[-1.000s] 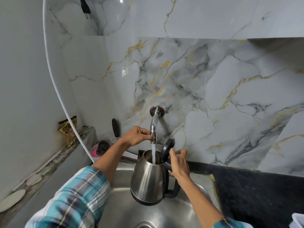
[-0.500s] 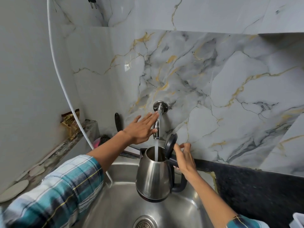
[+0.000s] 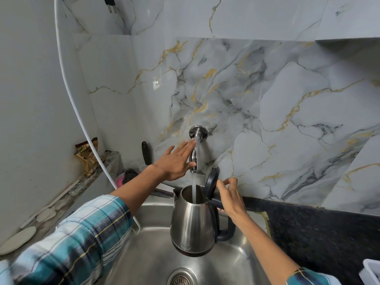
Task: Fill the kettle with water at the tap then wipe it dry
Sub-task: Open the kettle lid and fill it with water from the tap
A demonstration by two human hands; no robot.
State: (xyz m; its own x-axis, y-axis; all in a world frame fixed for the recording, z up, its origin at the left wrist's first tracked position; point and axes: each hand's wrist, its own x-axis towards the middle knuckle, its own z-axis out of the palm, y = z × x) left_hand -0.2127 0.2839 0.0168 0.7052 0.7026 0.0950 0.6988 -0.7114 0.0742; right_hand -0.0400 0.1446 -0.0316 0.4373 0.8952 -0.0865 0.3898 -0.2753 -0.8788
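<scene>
- Head view shows a marble-patterned wall (image 3: pixel 267 99) filling most of the scene, grey with gold veins.
- Below it, a steel sink (image 3: pixel 148 262) sits with its drain (image 3: pixel 181 279) at the bottom edge, and a dark speckled surface (image 3: pixel 320 239) lies to its right.
- Over the sink, a steel kettle (image 3: pixel 193 223) hangs upright, its black lid (image 3: pixel 211 183) hinged open and standing up at the handle side.
- A person's left hand (image 3: pixel 176 161), in a plaid sleeve (image 3: pixel 67 245), is spread flat with the fingers straight, the fingertips lying against the tap (image 3: pixel 195 149) on the wall.
- The right hand (image 3: pixel 231 199) is curled around the top of the kettle's black handle (image 3: pixel 226 233), thumb and forefinger near the lid's edge.
- A white cord (image 3: pixel 82 124) curves down the left wall towards the sink rim.
- Water (image 3: pixel 194 188) runs in a thin stream from the tap's spout straight into the kettle's open mouth.
</scene>
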